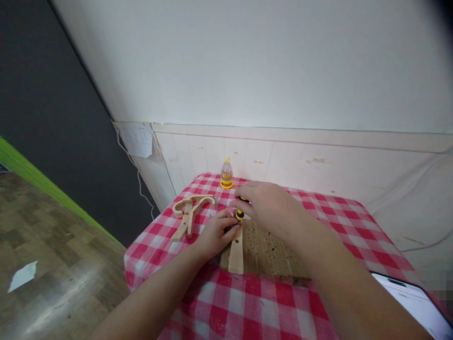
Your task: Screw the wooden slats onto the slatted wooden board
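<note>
My right hand [264, 203] is closed around the upper handle of a yellow-and-black screwdriver [240, 213], which stands upright over a pale wooden strip [236, 257]. The strip has dark holes and lies along the left side of a thick wooden board [272, 255]. My left hand [221, 230] is closed at the strip's upper part, thumb and fingers by the screwdriver's lower end. Its fingertips and the screwdriver's tip are partly hidden.
Curved pale wooden pieces [189, 212] lie on the left of the checked tablecloth [244, 302]. A clear container with a yellow base [227, 175] stands at the back by the wall. A phone [406, 297] lies at the right front. The board's top has many small holes.
</note>
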A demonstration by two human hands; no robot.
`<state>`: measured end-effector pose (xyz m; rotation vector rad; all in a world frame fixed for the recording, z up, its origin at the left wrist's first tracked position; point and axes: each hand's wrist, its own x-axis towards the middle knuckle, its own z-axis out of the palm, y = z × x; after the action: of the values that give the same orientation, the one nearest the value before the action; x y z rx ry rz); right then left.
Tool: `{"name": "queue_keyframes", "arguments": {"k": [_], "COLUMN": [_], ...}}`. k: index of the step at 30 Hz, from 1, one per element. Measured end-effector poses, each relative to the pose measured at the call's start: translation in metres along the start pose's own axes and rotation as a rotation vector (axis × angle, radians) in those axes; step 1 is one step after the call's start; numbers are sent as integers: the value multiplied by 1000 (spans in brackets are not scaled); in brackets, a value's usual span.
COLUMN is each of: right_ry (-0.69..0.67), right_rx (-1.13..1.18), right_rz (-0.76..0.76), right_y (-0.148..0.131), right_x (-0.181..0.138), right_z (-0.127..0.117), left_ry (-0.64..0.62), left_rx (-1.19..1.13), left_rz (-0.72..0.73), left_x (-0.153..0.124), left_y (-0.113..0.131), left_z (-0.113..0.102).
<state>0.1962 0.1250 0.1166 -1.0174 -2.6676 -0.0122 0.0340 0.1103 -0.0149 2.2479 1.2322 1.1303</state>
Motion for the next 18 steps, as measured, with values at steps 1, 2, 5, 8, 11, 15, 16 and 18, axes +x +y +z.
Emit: {"name": "queue_keyframes", "arguments": {"k": [1,2,5,8,11,15,16,18], "right_ry": [9,20,50,33,8,69,90,123], "right_rx": [2,20,135,230,248,150,142,168], "right_rz": [23,35,-5,-53,-36,32,13,-76], "right_y": [0,-1,-2,-1,1,4,5,6], "right_x": [2,3,2,-3,-5,0,1,2], "right_z": [2,4,6,3,1,4,5,7], "left_ry": [3,2,-7,-24,-20,21,25,18], "left_rx": [-2,-4,-1,-9,-19,-3,-3,-17], "left_rz": [-2,-4,-10,-5,11,20,14,3], "left_x": [0,0,1,1,1,0,0,-1], "left_y": [1,1,2,2,0,-2,-2,-2], "left_z": [0,0,-1,-2,-1,0,0,0]}}
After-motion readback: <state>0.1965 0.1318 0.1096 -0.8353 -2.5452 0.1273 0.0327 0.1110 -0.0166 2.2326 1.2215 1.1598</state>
